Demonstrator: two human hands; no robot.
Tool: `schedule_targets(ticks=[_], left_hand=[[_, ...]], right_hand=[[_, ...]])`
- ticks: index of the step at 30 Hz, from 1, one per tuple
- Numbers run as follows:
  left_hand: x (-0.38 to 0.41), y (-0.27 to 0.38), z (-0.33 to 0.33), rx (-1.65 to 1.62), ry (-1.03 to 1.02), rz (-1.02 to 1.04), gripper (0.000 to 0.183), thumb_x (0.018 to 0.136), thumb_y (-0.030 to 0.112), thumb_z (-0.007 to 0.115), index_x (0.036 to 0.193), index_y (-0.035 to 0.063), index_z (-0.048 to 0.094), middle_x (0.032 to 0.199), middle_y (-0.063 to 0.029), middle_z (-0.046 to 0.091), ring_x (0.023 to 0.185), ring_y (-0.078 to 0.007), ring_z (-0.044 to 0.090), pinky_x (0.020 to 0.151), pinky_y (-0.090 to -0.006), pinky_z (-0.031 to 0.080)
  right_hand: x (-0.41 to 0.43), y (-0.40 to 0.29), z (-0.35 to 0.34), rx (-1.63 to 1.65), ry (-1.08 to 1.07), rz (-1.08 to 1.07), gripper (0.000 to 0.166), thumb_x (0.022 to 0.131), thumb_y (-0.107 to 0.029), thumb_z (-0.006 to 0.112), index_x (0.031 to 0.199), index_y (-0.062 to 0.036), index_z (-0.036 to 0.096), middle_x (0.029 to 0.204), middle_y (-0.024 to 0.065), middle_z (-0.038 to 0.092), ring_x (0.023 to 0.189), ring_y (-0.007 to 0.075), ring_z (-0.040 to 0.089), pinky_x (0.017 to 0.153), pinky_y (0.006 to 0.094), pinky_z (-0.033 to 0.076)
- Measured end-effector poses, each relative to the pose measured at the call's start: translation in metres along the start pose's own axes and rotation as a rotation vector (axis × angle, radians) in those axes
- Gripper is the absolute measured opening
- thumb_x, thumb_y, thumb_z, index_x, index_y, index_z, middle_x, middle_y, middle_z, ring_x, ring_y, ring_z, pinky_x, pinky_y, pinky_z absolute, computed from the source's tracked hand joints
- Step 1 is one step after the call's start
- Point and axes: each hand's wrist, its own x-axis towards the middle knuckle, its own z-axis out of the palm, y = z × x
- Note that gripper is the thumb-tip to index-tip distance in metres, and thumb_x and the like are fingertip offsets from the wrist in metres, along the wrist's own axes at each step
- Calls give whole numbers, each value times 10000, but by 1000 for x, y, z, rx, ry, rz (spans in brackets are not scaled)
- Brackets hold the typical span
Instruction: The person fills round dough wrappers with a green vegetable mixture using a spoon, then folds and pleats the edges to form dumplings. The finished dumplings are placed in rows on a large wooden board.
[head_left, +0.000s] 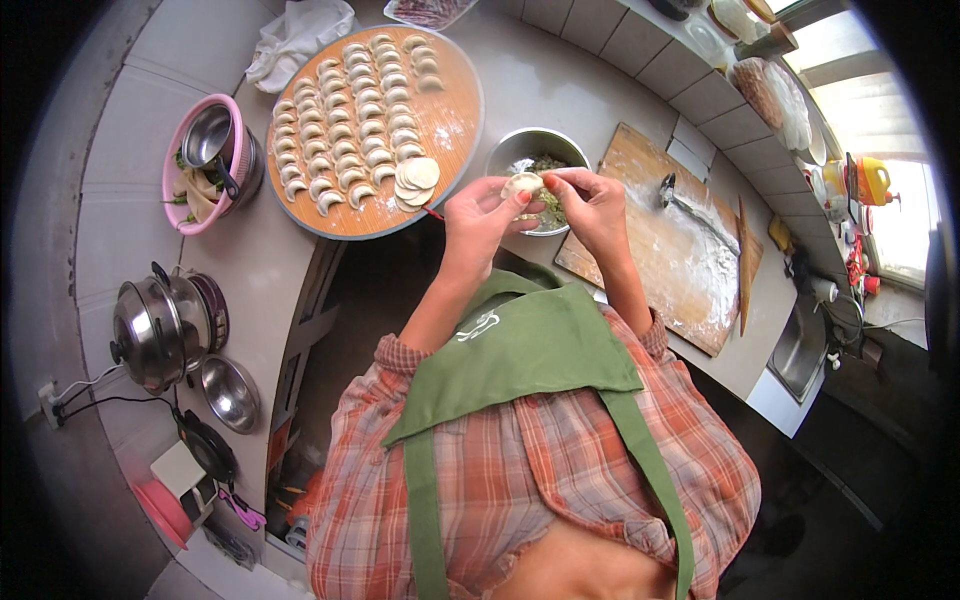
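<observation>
A folded dumpling of pale dough is pinched between my two hands, above the near side of a metal bowl of chopped green filling. My left hand holds its left side, with the thumb on the dough's edge. On the other side, the thumb and forefinger of my right hand grip its right end. To the left, a round wooden board bears several rows of shaped dumplings. A stack of round dough wrappers lies at that board's near right edge.
A floured cutting board lies at right with a rolling pin and a black-handled knife. A pink basin, a lidded steel pot and a steel bowl stand on the left counter. A sink is at far right.
</observation>
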Motion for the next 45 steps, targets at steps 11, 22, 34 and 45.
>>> schedule_targets(ticks=[11,22,34,45], left_hand=[[-1,-1,-2,-127,-19,-47,242,923,75,691,1101,-72,615,1037,-176,705,900,-247,726,790,-334,622],[-1,-7,-11,-26,-6,-25,242,899,40,708,1097,-76,630,986,-146,711,782,-185,710,723,-292,610],[-2,0,-21,241,-58,-68,401,852,62,760,1191,-35,569,929,-79,717,737,-99,659,619,-224,508],[2,-7,-32,268,-45,-32,413,839,54,761,1202,-28,581,991,-97,730,799,-93,672,645,-218,535]], right_hand=[[1,-8,7,20,58,-143,95,768,47,659,818,11,731,793,115,710,727,205,654,694,308,513],[3,-3,14,-32,32,-272,97,738,30,680,811,0,737,770,116,702,735,218,642,703,330,511],[0,-4,22,-173,-31,-378,46,739,8,708,776,-19,713,744,108,690,749,255,652,718,355,515],[1,-8,25,-254,-103,-508,109,716,29,694,804,-27,726,763,120,695,787,280,669,730,367,531]])
